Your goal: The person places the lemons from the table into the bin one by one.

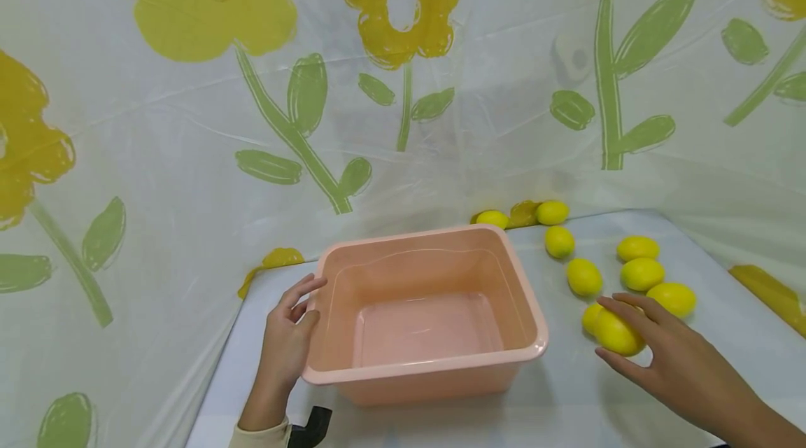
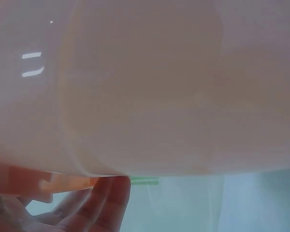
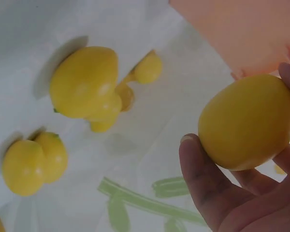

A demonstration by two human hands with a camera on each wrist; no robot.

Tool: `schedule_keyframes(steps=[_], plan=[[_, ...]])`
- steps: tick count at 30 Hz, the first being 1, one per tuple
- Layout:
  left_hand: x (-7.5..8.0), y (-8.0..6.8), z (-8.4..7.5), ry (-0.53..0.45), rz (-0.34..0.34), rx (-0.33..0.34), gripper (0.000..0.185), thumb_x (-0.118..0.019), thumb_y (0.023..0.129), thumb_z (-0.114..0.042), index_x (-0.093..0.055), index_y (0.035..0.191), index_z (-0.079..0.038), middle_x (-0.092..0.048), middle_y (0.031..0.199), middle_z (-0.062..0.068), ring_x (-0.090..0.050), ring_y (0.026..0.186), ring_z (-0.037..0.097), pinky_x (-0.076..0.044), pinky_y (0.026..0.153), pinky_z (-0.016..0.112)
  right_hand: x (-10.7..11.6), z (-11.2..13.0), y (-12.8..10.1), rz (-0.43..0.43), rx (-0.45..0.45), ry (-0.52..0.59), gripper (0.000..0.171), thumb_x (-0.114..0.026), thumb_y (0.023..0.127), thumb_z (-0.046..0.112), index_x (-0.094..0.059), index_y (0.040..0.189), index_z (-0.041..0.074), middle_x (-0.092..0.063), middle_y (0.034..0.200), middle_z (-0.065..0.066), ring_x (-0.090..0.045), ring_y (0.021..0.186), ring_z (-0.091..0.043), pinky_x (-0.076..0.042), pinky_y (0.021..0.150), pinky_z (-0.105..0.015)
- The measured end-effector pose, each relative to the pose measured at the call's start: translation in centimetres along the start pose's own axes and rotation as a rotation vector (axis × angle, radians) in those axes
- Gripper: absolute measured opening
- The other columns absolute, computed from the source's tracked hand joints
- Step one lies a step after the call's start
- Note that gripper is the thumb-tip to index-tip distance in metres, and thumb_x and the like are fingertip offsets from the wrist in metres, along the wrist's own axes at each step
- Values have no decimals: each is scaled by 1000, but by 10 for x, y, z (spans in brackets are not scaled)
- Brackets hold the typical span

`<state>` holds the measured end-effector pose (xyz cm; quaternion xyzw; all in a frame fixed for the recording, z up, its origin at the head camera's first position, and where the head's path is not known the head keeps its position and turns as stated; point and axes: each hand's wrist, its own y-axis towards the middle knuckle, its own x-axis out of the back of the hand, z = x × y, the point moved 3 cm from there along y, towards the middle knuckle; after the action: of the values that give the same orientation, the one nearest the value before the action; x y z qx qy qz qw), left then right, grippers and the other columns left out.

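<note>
A pink plastic basin (image 1: pixel 422 367) stands on the table with nothing in it, its open top tilted towards the head camera. My left hand (image 1: pixel 290 336) holds it at the left rim; in the left wrist view the fingers (image 2: pixel 111 203) meet the basin's edge below its big outer wall (image 2: pixel 159 96). On the right, my right hand (image 1: pixel 683 357) pinches a yellow lemon (image 1: pixel 617 332) between thumb and fingers. The right wrist view shows this lemon (image 3: pixel 249 123) from close by, thumb on one side. Another lemon (image 1: pixel 590 318) is partly hidden behind it.
Several more lemons lie to the basin's right: a group (image 1: pixel 642 274) near the right hand, others (image 1: pixel 584 277) nearer the basin and a few (image 1: pixel 552 213) along the back edge. A flower-print sheet (image 1: pixel 478 133) hangs behind the white table (image 1: pixel 560 406).
</note>
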<state>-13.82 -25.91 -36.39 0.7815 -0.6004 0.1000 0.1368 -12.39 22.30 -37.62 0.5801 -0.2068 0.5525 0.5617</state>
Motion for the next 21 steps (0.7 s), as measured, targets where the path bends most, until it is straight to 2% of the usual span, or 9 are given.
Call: schedule_keyframes(steps=[4,8,15,16,21], plan=[[0,1,0,-6,5,-19,44,-42,96,2,-59,136,-8,-36,160,5,-53,134,33,-56,85,23,6,9,3,-60,51,-2,73,-90,68,35,-60,132,16,-57,129,-6,-62,100,-28,-57,67,-48],[-1,2,-1,0,6,-27,44,-42,96,2,-60,136,-8,-37,159,6,-53,135,34,-55,86,22,11,14,6,-70,65,4,74,-89,68,37,-60,133,18,-57,131,-5,-61,102,-29,-56,70,-50],[-3,4,-3,3,5,-27,44,-43,96,1,-61,134,-8,-37,159,6,-54,134,32,-55,86,22,17,25,10,-102,94,5,80,-91,64,36,-59,136,20,-58,133,-4,-62,104,-28,-57,70,-45],[-3,4,-4,3,5,-26,44,-43,96,1,-61,134,-9,-37,159,6,-54,134,32,-55,85,22,18,26,11,-106,99,6,80,-91,64,37,-59,136,21,-58,133,-4,-62,105,-28,-57,70,-43],[-4,6,-3,11,-3,-23,43,-44,96,1,-62,133,-9,-39,157,5,-55,132,32,-56,85,22,23,35,15,-140,138,17,81,-91,63,39,-60,136,25,-59,132,-1,-62,107,-26,-51,74,-16]])
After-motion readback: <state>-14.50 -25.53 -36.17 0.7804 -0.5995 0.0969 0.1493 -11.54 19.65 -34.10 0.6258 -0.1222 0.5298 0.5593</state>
